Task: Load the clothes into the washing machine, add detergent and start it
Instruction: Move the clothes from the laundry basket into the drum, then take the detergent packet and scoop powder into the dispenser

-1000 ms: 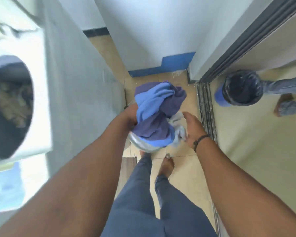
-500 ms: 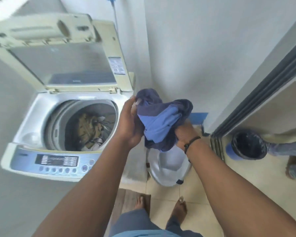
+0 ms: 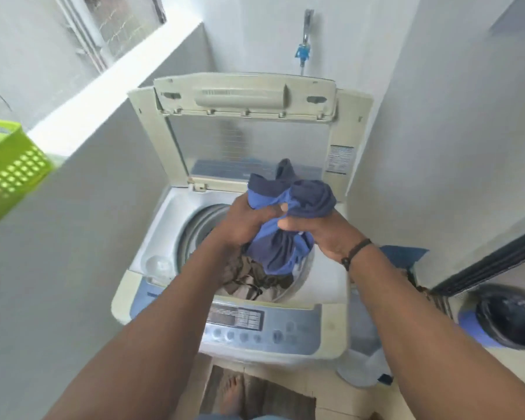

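A top-loading washing machine (image 3: 152,262) stands in front of me with its lid (image 3: 246,95) raised against the back wall. Brown and tan clothes (image 3: 255,281) lie in the drum. Over the drum opening I hold a bundle of blue and navy clothes (image 3: 288,213). My left hand (image 3: 246,221) grips the bundle from the left and my right hand (image 3: 319,231) grips it from the right. The lower end of the bundle hangs down into the drum. The control panel (image 3: 255,324) runs along the machine's front edge.
A green perforated basket (image 3: 6,168) sits on a ledge at the left. A dark bin with a blue base (image 3: 509,322) stands on the floor at the right, by a sliding door track. A pale tub (image 3: 361,371) lies on the floor beside the machine. A tap (image 3: 304,40) is on the wall behind.
Both hands lifted the blue bundle from the tub on the floor and carried it left, over the open drum. My view swung from the floor to face the machine.
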